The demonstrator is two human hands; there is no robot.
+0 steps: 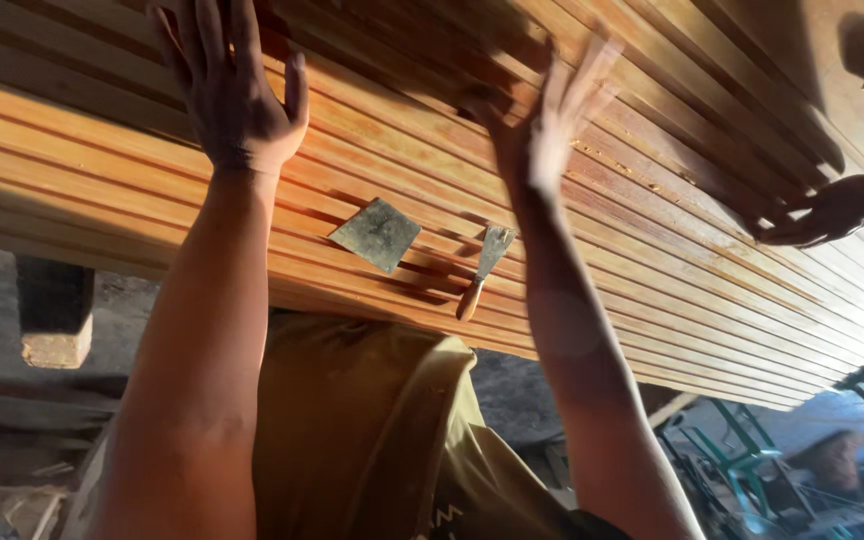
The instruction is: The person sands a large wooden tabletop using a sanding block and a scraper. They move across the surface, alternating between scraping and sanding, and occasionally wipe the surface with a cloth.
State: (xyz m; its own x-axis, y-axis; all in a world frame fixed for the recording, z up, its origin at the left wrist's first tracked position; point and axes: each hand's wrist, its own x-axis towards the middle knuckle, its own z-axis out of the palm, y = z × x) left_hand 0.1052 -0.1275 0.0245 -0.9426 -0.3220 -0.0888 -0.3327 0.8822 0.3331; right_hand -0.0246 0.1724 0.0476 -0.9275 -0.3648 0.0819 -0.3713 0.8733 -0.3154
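Fingers spread wide, the left hand [237, 95] pressed flat on the wooden slats [102, 150]; the right hand [542, 125], open too, sat at three o'clock, the putty knife [484, 265] between the forearms.

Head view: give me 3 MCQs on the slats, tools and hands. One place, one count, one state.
1. Where does the putty knife lie?
A. on the wooden slats
B. on the floor
C. in a hand

2. How many hands are in view?
A. one
B. two
C. three

3. How is the left hand?
A. clenched round a handle
B. open, flat on the slats
C. gripping the square metal plate

Key: 1 A, it rests between the arms; 2 C, left hand, right hand and another person's hand; 3 B, its fingers are spread.
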